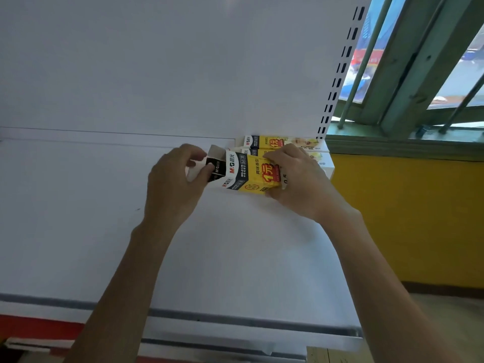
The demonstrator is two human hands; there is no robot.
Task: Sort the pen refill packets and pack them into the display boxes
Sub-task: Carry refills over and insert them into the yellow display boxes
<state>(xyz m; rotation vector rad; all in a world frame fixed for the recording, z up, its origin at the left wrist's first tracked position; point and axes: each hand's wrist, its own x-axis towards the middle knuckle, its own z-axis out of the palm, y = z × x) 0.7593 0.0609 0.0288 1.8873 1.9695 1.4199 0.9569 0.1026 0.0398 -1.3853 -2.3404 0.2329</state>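
A yellow, white and black display box (251,172) lies on its side on the white shelf (78,218), its left end open with a flap up. My right hand (296,179) grips its right end. My left hand (178,176) pinches a black and white refill packet (209,169) at the box's open mouth, partly inside. Two more boxes of the same kind (277,141) lie behind it against the back panel, partly hidden by my right hand.
The shelf's white back panel (183,61) rises behind. A slotted upright (337,74) marks the shelf's right end. Beyond it are a yellow wall (408,218) and a barred window (419,61). The shelf's front edge (235,320) runs below my forearms.
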